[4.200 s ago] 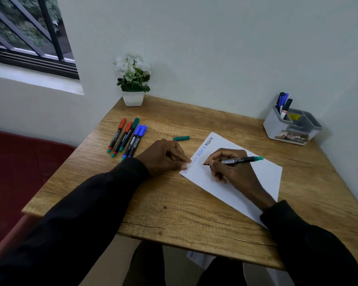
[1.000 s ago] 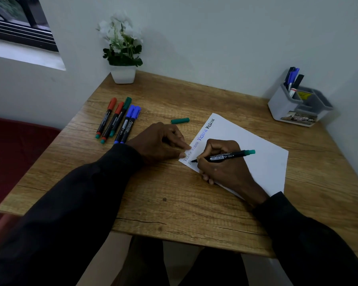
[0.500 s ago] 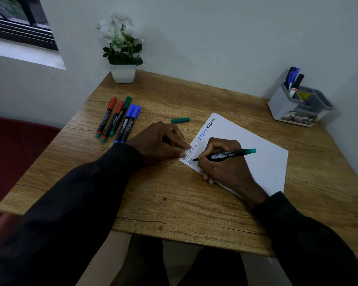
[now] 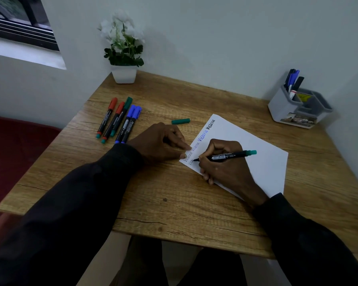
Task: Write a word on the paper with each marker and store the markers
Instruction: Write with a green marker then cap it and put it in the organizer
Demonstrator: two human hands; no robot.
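Observation:
A white sheet of paper [image 4: 256,153] lies tilted on the wooden table [image 4: 174,203]. Several words run along its left edge in black, blue and green, and a second line starts below them. My right hand [image 4: 223,164] grips an uncapped green marker [image 4: 227,156] with its tip on the paper near the lower left corner. My left hand [image 4: 161,143] presses its fingertips on the paper's left edge. The green cap [image 4: 180,121] lies loose on the table above my left hand. Several capped markers [image 4: 120,120], red, green and blue, lie in a row at the left.
A grey and white desk organiser [image 4: 298,109] at the back right holds a few markers [image 4: 292,80]. A white pot with a flowering plant [image 4: 123,56] stands at the back left corner. A wall runs behind the table and along its right side.
The marker tip has moved a little rightward along the second line and a few more green letters show there. My left hand has stayed in place.

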